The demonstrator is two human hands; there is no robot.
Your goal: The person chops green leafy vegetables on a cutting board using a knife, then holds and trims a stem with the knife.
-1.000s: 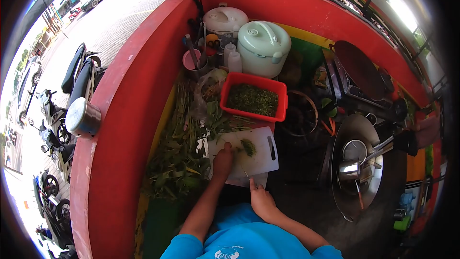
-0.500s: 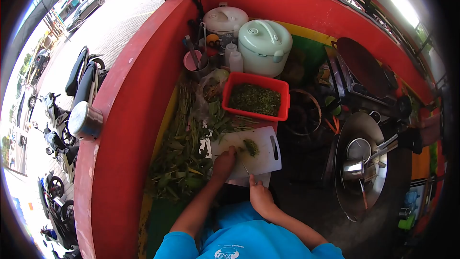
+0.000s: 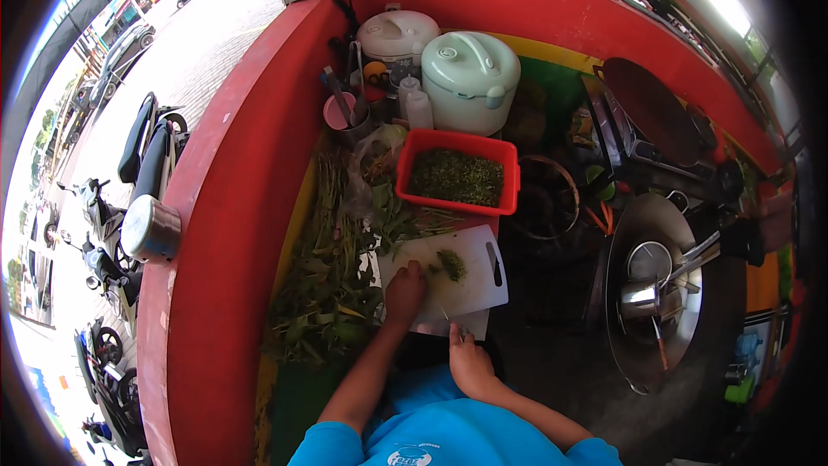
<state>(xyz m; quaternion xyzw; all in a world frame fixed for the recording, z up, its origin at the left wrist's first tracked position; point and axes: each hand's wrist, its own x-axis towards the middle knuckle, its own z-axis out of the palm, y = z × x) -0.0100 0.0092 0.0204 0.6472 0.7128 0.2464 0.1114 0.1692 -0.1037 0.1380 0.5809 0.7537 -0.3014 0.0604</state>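
Observation:
My right hand (image 3: 470,362) is closed round the handle of a knife (image 3: 445,314), whose narrow blade points up toward the white cutting board (image 3: 474,293). On the board's left half rests my left hand (image 3: 405,292), its fingers curled together; whatever they may hold is hidden. Just right of those fingertips lies a small heap of chopped greens (image 3: 450,265). Long leafy green stalks (image 3: 323,311) are piled left of the board, close to my left forearm. Beyond the board stands a red tub (image 3: 457,209) with finely cut greens inside.
Two rice cookers (image 3: 470,86) stand at the back, beside white bottles (image 3: 418,110) and a utensil holder (image 3: 354,132). A burner (image 3: 552,229) is right of the tub. Farther right sits a large wok (image 3: 634,354) with ladles. A red wall (image 3: 228,207) borders the left.
My right hand has drawn the knife back slightly toward my body, away from the chopped greens. My left hand has shifted a little from the heap. The view has tilted slightly.

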